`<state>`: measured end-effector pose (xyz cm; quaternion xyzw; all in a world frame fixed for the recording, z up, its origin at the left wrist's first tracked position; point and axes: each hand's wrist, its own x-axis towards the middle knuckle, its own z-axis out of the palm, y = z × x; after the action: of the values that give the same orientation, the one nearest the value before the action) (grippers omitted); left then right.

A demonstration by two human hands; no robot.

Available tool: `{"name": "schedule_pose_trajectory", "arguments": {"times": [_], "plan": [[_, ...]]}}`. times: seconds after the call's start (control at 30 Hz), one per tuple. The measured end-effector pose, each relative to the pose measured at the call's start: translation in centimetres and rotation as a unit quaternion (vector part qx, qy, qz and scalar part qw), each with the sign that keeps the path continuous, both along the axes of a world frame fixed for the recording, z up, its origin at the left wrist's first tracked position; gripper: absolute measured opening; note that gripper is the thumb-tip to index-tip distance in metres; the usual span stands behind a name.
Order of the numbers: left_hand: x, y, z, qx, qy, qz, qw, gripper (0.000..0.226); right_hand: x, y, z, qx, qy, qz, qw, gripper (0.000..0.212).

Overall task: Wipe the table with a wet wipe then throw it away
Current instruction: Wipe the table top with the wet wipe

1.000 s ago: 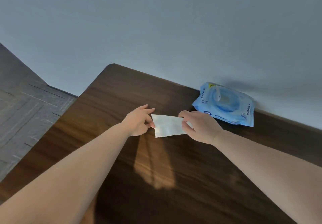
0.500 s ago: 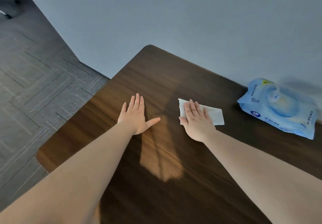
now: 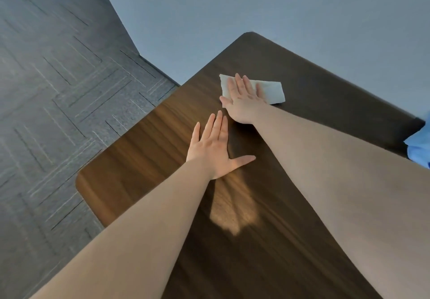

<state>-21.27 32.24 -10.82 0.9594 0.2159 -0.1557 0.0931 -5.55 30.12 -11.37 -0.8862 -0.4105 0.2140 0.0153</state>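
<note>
The wet wipe [image 3: 267,89], a white folded rectangle, lies flat on the dark wood-grain table [image 3: 139,150] near its far left corner, partly covered by a palm; its right end shows free

Right hand [image 3: 244,103]: flat on white wipe [image 3: 271,90], upper centre.
Left hand [image 3: 213,150]: flat on table [image 3: 139,159], centre.

A grey carpet-tiled floor [image 3: 58,89] lies beyond the table's left edge. A plain blue-grey wall [image 3: 279,8] stands along its far edge. A blue packet [image 3: 420,150] sits at the right, cut off by the frame.
</note>
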Motion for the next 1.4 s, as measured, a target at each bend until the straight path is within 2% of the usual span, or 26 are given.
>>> {"name": "schedule_pose_trajectory", "arguments": {"times": [0.13, 0.27, 0.47, 0.6, 0.73, 0.9, 1.03, 1.2, 1.4], "plan": [[0.0, -0.1, -0.1, 0.001, -0.009, 0.000, 1.000, 0.114, 0.1, 1.6, -0.3, 0.010, -0.011, 0.005, 1.000, 0.063], [0.1, -0.1, 0.2, -0.003, 0.008, 0.003, 1.000, 0.113, 0.1, -0.1, -0.2, 0.019, -0.007, -0.014, 1.000, 0.063], [0.0, -0.5, 0.5, 0.009, 0.040, 0.006, 0.999, 0.113, -1.1, -8.7, 0.5, 0.011, 0.002, -0.129, 0.992, 0.063], [0.0, -2.4, 0.8, 0.040, 0.017, -0.039, 0.998, 0.098, -2.1, -16.5, 0.7, -0.002, 0.002, -0.210, 0.978, 0.064], [2.4, -9.2, 1.6, 0.023, -0.001, -0.148, 0.989, 0.090, -3.3, -25.9, 1.0, -0.028, 0.002, -0.290, 0.957, 0.063], [6.4, -19.1, 2.0, -0.017, -0.025, -0.236, 0.971, 0.088, -5.1, -37.1, 0.9, -0.041, 0.006, -0.356, 0.933, 0.064], [8.1, -27.0, 1.7, -0.013, -0.020, -0.316, 0.949, 0.088, -5.6, -45.9, 0.5, -0.045, 0.002, -0.420, 0.906, 0.065], [9.2, -37.1, 0.9, -0.013, 0.000, -0.397, 0.918, 0.086, -6.6, -57.6, 0.4, -0.032, -0.003, -0.511, 0.859, 0.064], [10.0, -48.2, 0.7, -0.028, -0.015, -0.477, 0.878, 0.085, -8.8, -71.2, 0.3, -0.043, -0.011, -0.608, 0.793, 0.065]]}}
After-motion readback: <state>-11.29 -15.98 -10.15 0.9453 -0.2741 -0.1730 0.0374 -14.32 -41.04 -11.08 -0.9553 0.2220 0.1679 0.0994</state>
